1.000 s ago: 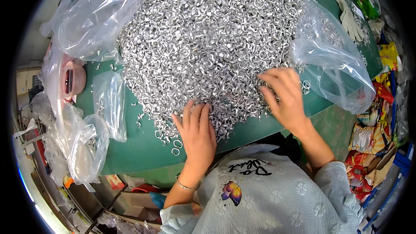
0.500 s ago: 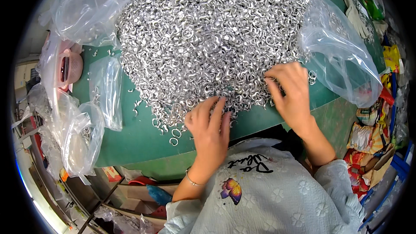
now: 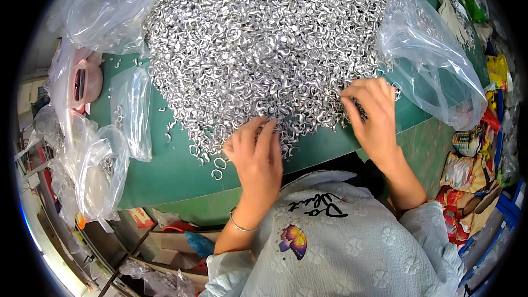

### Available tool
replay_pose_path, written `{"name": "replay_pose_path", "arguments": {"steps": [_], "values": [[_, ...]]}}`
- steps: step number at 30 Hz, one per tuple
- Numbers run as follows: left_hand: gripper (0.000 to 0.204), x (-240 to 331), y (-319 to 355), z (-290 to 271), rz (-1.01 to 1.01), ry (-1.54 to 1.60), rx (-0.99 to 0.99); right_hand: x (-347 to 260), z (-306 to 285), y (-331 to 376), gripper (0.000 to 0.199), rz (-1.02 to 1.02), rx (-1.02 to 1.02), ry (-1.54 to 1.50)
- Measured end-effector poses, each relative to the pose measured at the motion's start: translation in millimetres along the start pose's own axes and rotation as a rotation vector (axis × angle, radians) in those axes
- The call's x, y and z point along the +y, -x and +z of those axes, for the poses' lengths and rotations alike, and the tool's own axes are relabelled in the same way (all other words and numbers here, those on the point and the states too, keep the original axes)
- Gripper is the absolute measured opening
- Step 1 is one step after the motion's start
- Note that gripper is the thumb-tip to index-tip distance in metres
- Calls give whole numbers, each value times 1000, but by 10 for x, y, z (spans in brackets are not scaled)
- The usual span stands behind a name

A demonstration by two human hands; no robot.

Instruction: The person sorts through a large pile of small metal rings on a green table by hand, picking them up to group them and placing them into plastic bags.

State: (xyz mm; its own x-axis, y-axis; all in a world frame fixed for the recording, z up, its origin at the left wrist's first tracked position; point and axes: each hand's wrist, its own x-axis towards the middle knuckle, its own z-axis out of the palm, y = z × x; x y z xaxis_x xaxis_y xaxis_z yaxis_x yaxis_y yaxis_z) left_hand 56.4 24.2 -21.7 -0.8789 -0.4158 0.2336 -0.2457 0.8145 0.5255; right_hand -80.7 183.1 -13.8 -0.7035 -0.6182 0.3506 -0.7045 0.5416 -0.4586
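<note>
A large heap of small silver metal pieces (image 3: 264, 49), mostly curved hooks with some rings among them, covers the green table (image 3: 176, 181). At its near edge my left hand (image 3: 253, 154) rests with bent, parted fingers over the pieces; its fingertips are partly hidden. My right hand (image 3: 374, 113) touches the heap's near right edge. There the thumb and fingers come together in a pinch, and whatever lies between them is too small to make out. Two loose metal rings (image 3: 218, 174) lie left of my left hand. Another small ring (image 3: 397, 92) sits beside my right hand.
Clear plastic bags lie at the far left (image 3: 110, 16) and right (image 3: 434, 66) of the heap. More bags (image 3: 102, 176) hang over the table's left edge, near a pink plastic container (image 3: 88, 80). A pale glove (image 3: 451, 16) lies far right. Colourful packages (image 3: 467, 176) stand beyond the right edge.
My left hand has shifted slightly left along the heap's near edge. My right hand stays at about the same spot, its fingers still pinched. The whole view has shifted a little.
</note>
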Motion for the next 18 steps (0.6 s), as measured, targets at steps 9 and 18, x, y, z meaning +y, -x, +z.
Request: {"name": "replay_pose_path", "arguments": {"steps": [9,18], "values": [[26,224,-205,216,72,-42,-71,-120,103,96,22,-71,-125,10],[26,153,-191,246,24,249,33,49,34,92,17,40,82,-227]]}}
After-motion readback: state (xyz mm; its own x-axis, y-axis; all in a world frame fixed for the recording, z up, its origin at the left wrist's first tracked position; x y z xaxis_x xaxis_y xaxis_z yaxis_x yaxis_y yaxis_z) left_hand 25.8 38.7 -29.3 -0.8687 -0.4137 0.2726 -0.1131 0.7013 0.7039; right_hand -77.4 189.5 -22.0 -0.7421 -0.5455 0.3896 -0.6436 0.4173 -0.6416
